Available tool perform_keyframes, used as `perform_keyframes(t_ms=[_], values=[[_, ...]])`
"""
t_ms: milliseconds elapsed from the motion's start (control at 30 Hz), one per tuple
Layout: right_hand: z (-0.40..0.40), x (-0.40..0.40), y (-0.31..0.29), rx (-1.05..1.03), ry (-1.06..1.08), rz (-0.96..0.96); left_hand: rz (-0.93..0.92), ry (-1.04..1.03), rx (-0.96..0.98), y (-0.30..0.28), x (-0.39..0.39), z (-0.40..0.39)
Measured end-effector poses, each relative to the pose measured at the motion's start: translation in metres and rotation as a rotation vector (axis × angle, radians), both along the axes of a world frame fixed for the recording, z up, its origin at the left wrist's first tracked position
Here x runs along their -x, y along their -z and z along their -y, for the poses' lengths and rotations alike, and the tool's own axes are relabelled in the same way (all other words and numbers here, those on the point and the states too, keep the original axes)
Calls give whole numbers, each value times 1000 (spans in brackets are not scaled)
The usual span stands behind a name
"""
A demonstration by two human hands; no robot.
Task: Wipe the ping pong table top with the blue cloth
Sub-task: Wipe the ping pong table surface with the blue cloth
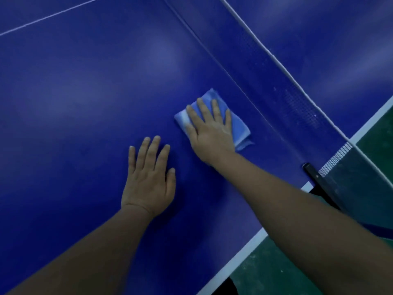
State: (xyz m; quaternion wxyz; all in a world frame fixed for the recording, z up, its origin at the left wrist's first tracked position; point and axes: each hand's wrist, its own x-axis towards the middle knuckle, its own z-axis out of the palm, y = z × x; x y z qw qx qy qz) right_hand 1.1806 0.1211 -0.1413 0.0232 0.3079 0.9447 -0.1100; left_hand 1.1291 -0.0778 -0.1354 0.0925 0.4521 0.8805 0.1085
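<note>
1. The right hand [209, 133] is laid flat on the blue cloth [238, 126], fingers straight and slightly spread, so that the cloth is pressed against the table top [74, 92] rather than gripped.
2. The cloth is folded into a rough rectangle; its edges are seen beyond the fingertips, to the left of the index finger, and past the little-finger side, where a loose corner is turned out near the wrist.
3. The left hand [148, 177] is placed palm down on the bare table surface, just beside and nearer the body than the right hand, with fingers extended and nothing held.
4. The two hands are kept apart, with a strip of table top seen between them.
5. The net [302, 103] is stretched diagonally just beyond the right hand, with its white top band [263, 47] above it.
6. The black net post [314, 177] is clamped at the table edge, to the right of the right forearm.
7. A white edge line [240, 258] is seen under the right forearm, and green floor [265, 271] lies past it.
</note>
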Motion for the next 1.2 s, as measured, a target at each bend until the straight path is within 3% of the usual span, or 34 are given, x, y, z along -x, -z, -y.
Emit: perform_keyframes(t_ms=[100,233,400,500,567,933,1200], values=[[-35,-6,1,11,78,21,26,15,38,-1,2,-4],[-11,-58,-1,-50,225,26,51,22,73,-2,3,-5],[-19,62,0,5,101,-16,71,45,57,-5,4,-6],[-58,131,-3,69,157,-50,61,59,58,-5,5,-5],[-80,135,-1,79,190,-35,58,66,62,-3,5,-5],[-39,-90,0,-28,555,-3,28,47,89,-3,1,-4],[-1,-182,-2,-53,711,-15,-37,112,94,-5,-4,-5]])
